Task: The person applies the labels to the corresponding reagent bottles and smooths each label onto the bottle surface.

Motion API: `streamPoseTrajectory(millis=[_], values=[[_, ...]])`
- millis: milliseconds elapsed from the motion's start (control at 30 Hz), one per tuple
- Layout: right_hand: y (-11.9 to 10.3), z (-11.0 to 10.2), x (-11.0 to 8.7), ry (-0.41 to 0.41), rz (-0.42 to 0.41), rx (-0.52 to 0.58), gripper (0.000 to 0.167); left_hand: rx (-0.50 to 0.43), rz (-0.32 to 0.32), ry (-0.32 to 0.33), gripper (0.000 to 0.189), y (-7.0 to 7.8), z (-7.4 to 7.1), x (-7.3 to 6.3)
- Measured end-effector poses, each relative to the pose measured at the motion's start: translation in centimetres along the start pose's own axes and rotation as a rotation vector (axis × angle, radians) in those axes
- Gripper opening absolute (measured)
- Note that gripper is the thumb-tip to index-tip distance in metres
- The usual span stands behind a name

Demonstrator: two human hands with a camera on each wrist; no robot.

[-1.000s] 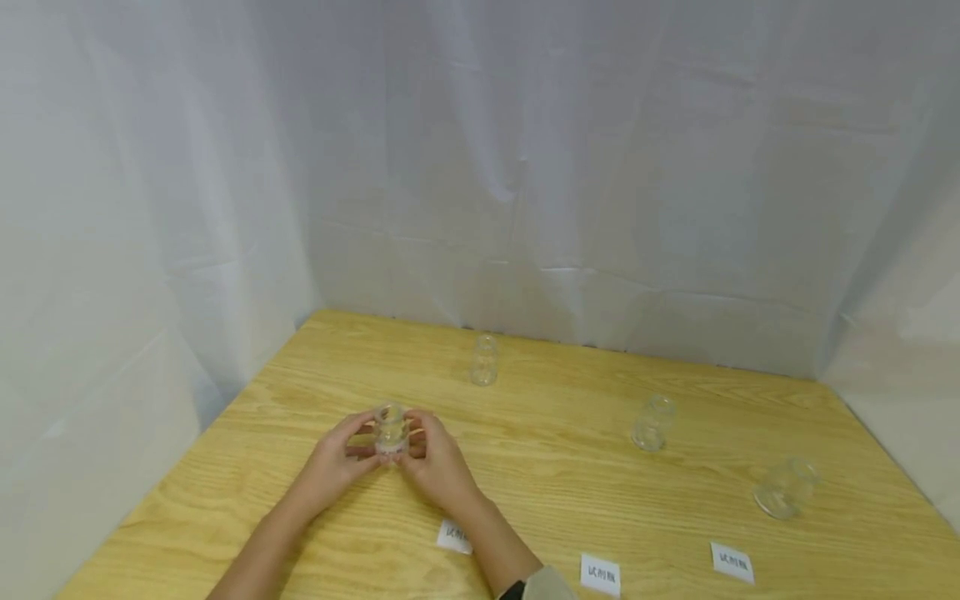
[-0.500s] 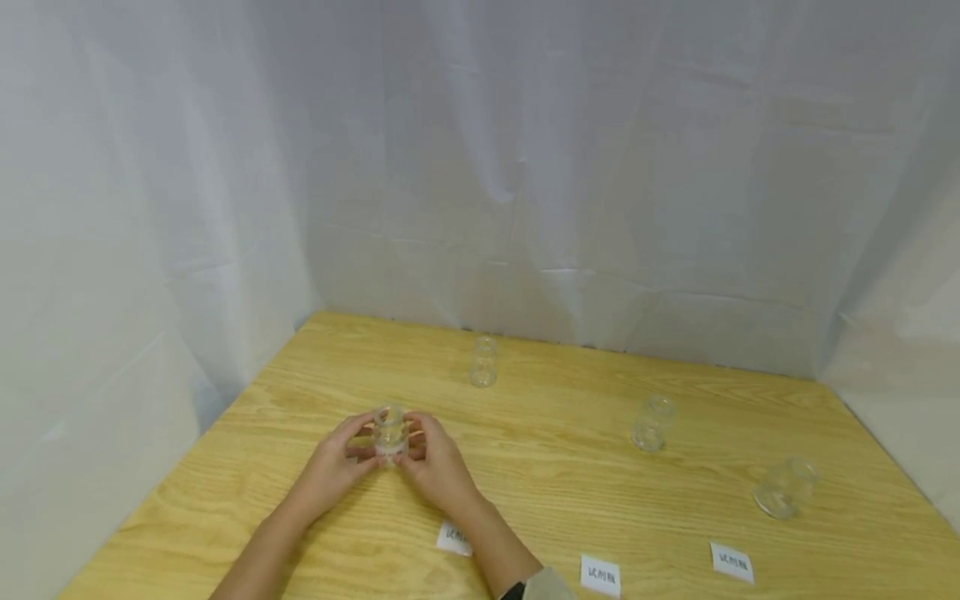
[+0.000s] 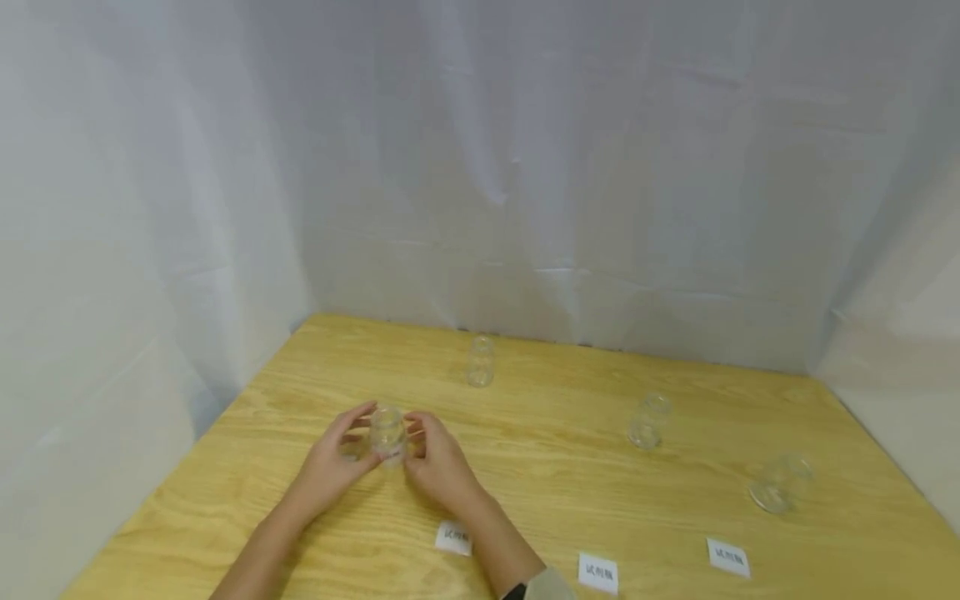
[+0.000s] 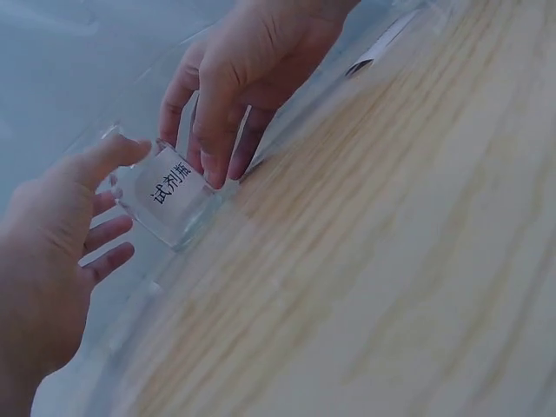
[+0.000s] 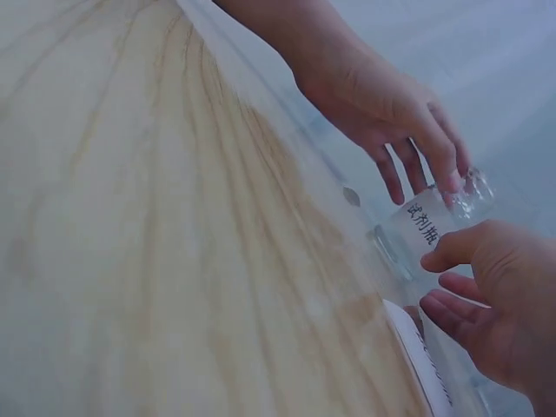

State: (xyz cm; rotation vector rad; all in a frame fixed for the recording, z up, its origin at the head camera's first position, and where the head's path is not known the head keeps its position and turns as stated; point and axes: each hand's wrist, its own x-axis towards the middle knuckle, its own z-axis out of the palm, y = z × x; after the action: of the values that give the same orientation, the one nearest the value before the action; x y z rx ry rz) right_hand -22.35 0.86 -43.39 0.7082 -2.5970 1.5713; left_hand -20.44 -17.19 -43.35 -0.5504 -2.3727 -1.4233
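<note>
A small clear glass reagent bottle [image 3: 387, 425] stands upright at the table's left side, between both hands. Low on its front sits a white label [image 4: 165, 193] with printed characters. My left hand [image 3: 330, 458] has its thumb on the label's edge, its other fingers spread along the bottle's far left side. On the other side, my right hand [image 3: 444, 473] sets its thumb against the label's opposite edge. Its remaining fingers [image 5: 452, 314] are loosely bent beside the glass, with a gap showing in the right wrist view.
Three more clear bottles stand on the wooden table [image 3: 540, 467]: one at the back [image 3: 481, 362], a second bottle [image 3: 648, 423] right of centre, and a third bottle [image 3: 780, 485] farther right. Several white printed labels [image 3: 597, 572] lie near the front. White sheeting [image 3: 555, 167] surrounds the table.
The left fingers have spread away from the bottle's side, while the thumbs have shifted rightward over the label. The whole head view has drifted slightly.
</note>
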Motion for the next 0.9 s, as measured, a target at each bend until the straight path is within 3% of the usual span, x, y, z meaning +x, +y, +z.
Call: streamPoseTrajectory(millis=[133,367,467,567,700,767,900], values=[[-0.2,-1.2,0.4,0.035,0.011,0.012,0.049,-0.017,0.008,0.061,0.061,0.8,-0.4,0.3],[0.0,-5.0,1.5,0.136,0.014,0.056,0.038,-0.013,0.133,0.142,0.054,3.9,0.3,2.2],[0.3,-6.8,2.1,0.191,0.007,0.051,0.034,-0.019,0.186,0.139,0.050,5.4,1.3,3.7],[0.7,-8.3,2.8,0.237,0.026,0.058,0.031,-0.023,0.186,0.106,0.045,6.5,2.7,5.2],[1.5,-9.9,3.7,0.281,0.089,0.063,0.029,-0.027,0.080,0.075,0.042,7.1,5.0,7.1],[2.0,-10.5,4.3,0.300,0.129,0.078,0.029,-0.053,-0.003,0.076,0.043,7.1,6.2,8.0],[3.1,-11.2,5.7,0.324,0.188,0.161,0.029,-0.155,-0.228,0.105,0.045,6.7,8.6,9.8]])
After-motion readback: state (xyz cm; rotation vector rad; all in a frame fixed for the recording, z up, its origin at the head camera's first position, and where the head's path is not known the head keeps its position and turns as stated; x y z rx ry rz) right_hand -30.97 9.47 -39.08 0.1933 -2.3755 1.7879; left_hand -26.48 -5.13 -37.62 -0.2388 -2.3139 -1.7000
